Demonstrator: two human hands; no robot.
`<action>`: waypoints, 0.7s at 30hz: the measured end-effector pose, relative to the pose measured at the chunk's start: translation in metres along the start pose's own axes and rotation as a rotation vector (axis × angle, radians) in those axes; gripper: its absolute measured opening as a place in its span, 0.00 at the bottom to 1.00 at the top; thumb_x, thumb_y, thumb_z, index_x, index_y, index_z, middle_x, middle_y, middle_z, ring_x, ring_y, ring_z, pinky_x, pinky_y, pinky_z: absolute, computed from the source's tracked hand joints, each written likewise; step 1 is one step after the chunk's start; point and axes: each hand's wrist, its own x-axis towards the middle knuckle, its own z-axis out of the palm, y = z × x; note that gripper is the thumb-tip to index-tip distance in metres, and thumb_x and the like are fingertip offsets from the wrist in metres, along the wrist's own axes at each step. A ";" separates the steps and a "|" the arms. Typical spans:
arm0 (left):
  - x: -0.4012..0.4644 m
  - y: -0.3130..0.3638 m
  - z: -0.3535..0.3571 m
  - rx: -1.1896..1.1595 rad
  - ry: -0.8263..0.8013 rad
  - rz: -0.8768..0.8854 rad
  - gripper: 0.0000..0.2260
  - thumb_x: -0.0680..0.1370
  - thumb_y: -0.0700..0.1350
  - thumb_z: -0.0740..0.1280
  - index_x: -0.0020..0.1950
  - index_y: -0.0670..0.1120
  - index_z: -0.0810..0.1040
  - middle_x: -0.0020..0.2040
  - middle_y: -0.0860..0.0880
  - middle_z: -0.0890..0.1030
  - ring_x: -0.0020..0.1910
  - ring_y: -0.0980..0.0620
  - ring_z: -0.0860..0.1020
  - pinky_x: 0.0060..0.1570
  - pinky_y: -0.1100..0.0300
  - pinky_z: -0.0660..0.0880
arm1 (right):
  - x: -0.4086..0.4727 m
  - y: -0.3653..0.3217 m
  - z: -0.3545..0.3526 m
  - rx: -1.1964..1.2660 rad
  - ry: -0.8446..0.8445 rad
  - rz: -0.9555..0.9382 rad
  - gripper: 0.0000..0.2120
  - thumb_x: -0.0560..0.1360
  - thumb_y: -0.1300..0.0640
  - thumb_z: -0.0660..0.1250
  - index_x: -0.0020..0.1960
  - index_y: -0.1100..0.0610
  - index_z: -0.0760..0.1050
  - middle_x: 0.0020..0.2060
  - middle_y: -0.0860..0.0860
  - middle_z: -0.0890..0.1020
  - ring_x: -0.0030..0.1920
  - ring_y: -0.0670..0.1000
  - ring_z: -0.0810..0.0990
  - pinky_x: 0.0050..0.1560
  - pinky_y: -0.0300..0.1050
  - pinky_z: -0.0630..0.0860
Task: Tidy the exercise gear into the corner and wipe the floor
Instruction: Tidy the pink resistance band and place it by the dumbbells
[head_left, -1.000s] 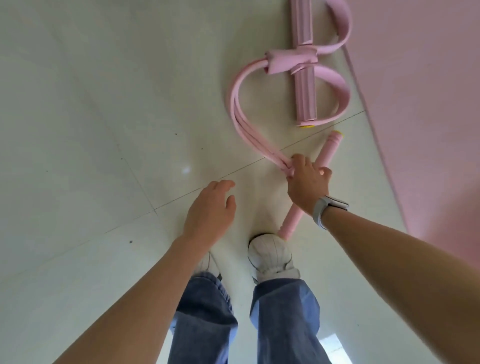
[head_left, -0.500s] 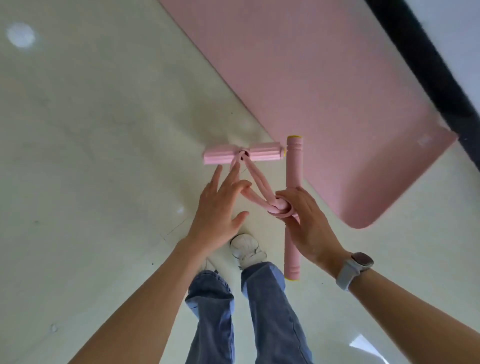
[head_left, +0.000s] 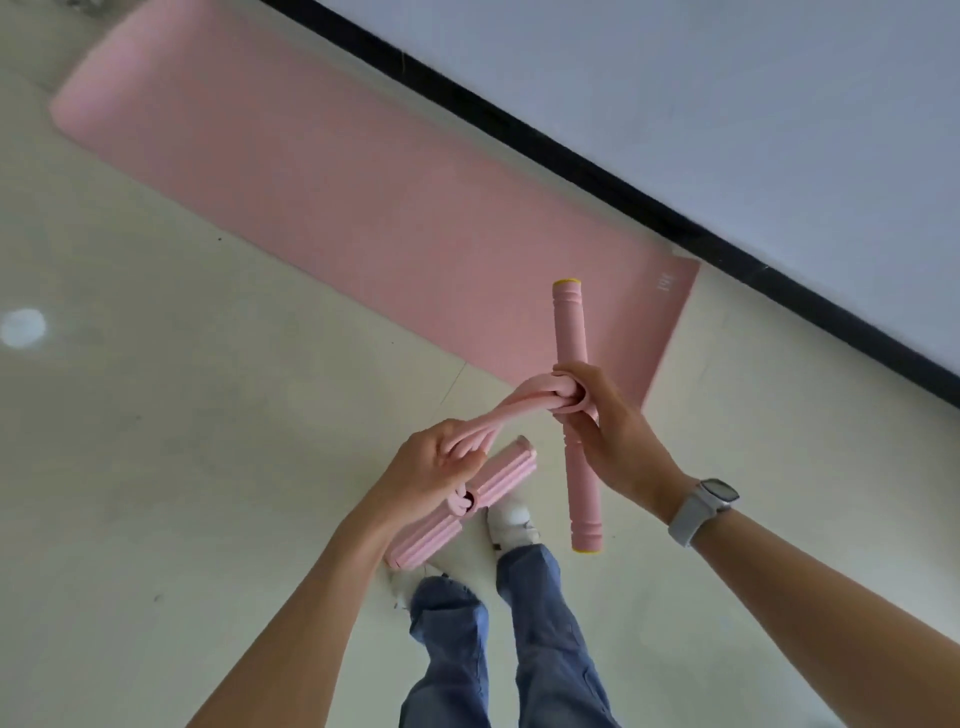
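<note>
Head view, reading left to right: the floor is pale tile, and a pink mat lies flat on it, its long side running along the dark baseboard of the wall. Lower down, the left hand curls its fingers around the pink bands of the pedal puller. The ribbed footbar hangs just under that hand, tilted, its far end rising toward the right, above the shoes. The bands stretch up and right to the right hand, which grips the round handle at its middle, where the bands knot around it. That handle stands nearly upright in the picture, 1 yellow-capped end over the mat, the other pointing back at the legs. A watch sits on the right wrist. The whole puller is off the floor, held between the 2 hands; the right hand is nearer the wall, so carrying it away would likely lead with that side.
</note>
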 end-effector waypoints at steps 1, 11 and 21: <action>-0.009 0.013 0.004 0.025 -0.039 0.007 0.19 0.71 0.53 0.66 0.52 0.38 0.75 0.42 0.40 0.78 0.39 0.48 0.76 0.43 0.55 0.74 | -0.007 -0.004 -0.015 -0.005 0.003 -0.002 0.14 0.75 0.68 0.61 0.61 0.62 0.69 0.48 0.44 0.74 0.42 0.38 0.72 0.47 0.21 0.67; -0.044 0.140 0.054 0.341 -0.027 0.274 0.05 0.79 0.46 0.61 0.54 0.50 0.74 0.38 0.55 0.77 0.36 0.55 0.74 0.38 0.64 0.70 | -0.059 0.033 -0.121 -0.039 0.012 0.228 0.14 0.75 0.65 0.62 0.58 0.53 0.72 0.51 0.43 0.74 0.52 0.49 0.73 0.55 0.43 0.70; -0.013 0.263 0.163 0.624 0.021 0.143 0.22 0.65 0.54 0.75 0.55 0.50 0.74 0.47 0.51 0.78 0.46 0.51 0.78 0.44 0.60 0.73 | -0.085 0.068 -0.221 0.284 0.203 0.313 0.11 0.75 0.60 0.64 0.55 0.49 0.69 0.49 0.50 0.78 0.52 0.57 0.78 0.53 0.50 0.73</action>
